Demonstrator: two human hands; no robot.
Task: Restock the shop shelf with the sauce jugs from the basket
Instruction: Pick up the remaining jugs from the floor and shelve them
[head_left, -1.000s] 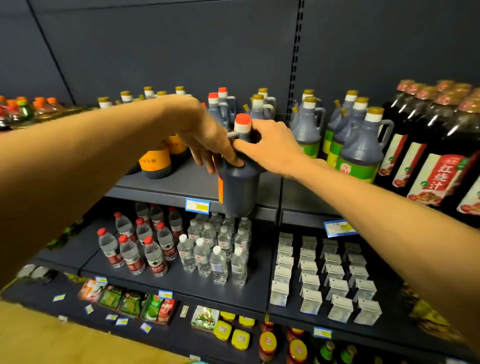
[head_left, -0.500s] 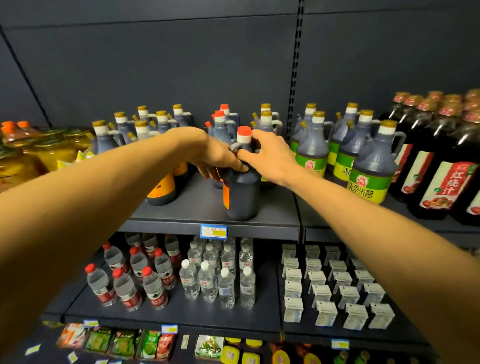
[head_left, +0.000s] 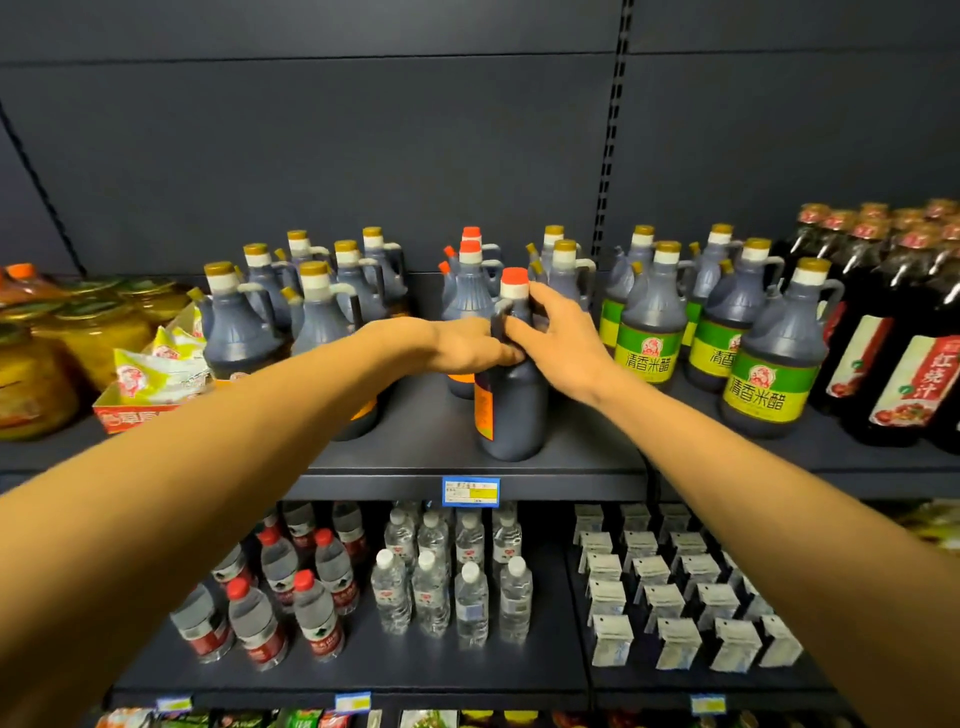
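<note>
Sauce jug (head_left: 511, 405) upright near shelf (head_left: 571, 462) front edge, both hands' fingers (head_left: 540, 301) gripping its neck, bare shelf leftward.

**Matt metal shelving, glossy plastic stock**

The sauce jug (head_left: 511, 400) under both hands looks like smooth dark plastic with a dull sheen, capped in matt red plastic and carrying a glossy orange label. The shelf (head_left: 426, 431) beneath it is matt dark painted metal, like the back panel (head_left: 363, 145) beyond. Right of the hands, the green-labelled jugs (head_left: 769, 364) show shiny paper-like labels, and the tall dark bottles (head_left: 893, 332) gleam like glass. Below the hands, the water bottles (head_left: 470, 597) are clear glossy plastic.
</note>
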